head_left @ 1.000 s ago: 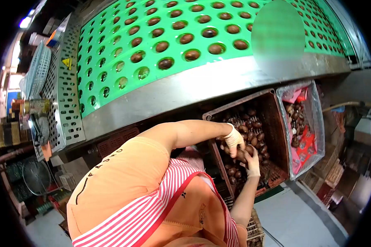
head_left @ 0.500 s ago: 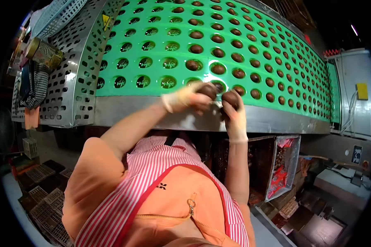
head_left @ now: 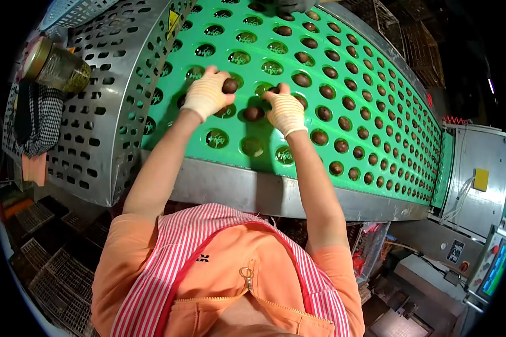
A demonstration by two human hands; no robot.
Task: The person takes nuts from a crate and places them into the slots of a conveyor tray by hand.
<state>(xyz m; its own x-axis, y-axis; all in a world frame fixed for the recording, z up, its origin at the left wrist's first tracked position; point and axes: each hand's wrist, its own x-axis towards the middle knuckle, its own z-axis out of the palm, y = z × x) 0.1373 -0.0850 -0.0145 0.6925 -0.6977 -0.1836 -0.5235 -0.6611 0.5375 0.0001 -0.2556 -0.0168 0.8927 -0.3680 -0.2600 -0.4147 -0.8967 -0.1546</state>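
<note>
Both gloved hands are over the green tray belt [head_left: 320, 151], which has rows of round cups. My left hand [head_left: 208, 94] holds a brown round item [head_left: 230, 86] between thumb and fingers. Near the fingertips of my right hand [head_left: 285, 109] a brown item [head_left: 274, 89] shows in part, at a cup; the fingers are curled around it. Another brown item [head_left: 253, 114] lies in a cup between the two hands. Cups at the front left show no brown item, while most cups to the right hold one each.
A perforated metal guard [head_left: 109, 84] stands at the left, with a glass jar [head_left: 59, 66] and checked cloth [head_left: 42, 118] on it. A grey-gloved hand [head_left: 295, 4] of another person shows at the far edge. A control screen [head_left: 495, 269] is at the right.
Both hands have moved from the crate onto the belt, then farther across it and apart. The items seen earlier in the hands are now fewer. The view has shifted.
</note>
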